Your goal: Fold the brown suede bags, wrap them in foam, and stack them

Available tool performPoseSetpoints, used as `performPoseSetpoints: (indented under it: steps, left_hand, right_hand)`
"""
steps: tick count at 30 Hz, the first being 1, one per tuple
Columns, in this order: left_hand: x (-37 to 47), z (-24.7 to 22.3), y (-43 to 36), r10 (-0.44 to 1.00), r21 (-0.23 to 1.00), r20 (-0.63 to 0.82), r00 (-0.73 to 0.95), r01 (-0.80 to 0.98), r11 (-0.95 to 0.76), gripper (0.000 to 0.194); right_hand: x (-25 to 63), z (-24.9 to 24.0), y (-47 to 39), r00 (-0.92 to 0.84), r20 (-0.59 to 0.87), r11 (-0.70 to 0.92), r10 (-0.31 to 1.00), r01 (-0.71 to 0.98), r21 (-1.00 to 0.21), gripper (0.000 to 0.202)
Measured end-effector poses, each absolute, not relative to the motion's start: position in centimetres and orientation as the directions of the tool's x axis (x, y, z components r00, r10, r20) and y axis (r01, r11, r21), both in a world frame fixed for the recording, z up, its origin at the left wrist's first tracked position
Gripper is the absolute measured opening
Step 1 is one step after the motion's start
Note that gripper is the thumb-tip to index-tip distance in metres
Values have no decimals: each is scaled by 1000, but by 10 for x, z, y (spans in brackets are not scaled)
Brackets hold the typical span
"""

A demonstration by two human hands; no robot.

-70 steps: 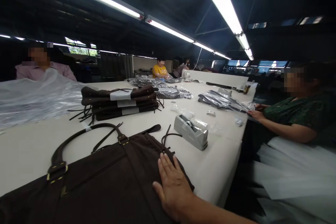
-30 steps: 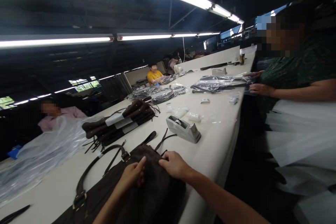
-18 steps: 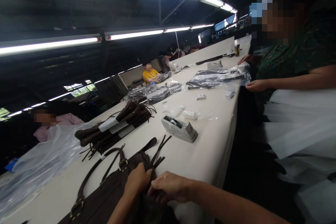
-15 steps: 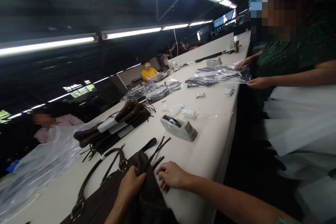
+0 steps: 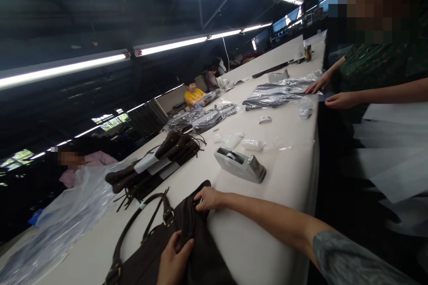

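A dark brown bag [image 5: 143, 254] with looped handles and brass-coloured buckles lies on the white table [image 5: 247, 218] in front of me. My left hand [image 5: 175, 256] grips the bag near its top edge, thumb and fingers closed on the dark material. Farther along that edge, my right hand [image 5: 207, 199] pinches the bag's upper corner, beside a dark strap end. Beyond the bag sits a grey tape dispenser [image 5: 239, 164]. To its left is a stack of folded dark brown bags [image 5: 157, 164] with white paper wraps.
Clear plastic sheeting [image 5: 76, 213] covers the left side. Plastic-wrapped dark items [image 5: 277, 93] lie farther up, under the hands of a person [image 5: 374, 71] at the right. Small white pieces [image 5: 265, 119] and clear plastic [image 5: 254, 144] are scattered mid-table. Other people are across the table.
My right hand has moved from beside the bag onto its upper corner and closed there. The loose dark tassels near that corner no longer show. My left hand still grips the bag.
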State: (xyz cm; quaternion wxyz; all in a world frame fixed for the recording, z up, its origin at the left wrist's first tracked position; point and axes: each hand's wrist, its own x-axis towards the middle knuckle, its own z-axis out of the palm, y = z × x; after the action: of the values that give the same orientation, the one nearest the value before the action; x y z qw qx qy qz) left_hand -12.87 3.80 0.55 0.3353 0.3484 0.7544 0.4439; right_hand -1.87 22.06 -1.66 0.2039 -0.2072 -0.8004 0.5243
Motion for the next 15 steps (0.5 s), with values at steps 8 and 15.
performPoseSetpoints:
  steps: [8,15]
  left_hand:
    - [-123,-11,33,765,920,-184,-618,166,356,47]
    - [-100,32,30,732,553,-62,-679,587,591,53]
  right_hand:
    - [-30,-17,223,-751,205,493,627,179,-852,14]
    - [-37,-20,209,-585,-24,210,811,328,-921,19]
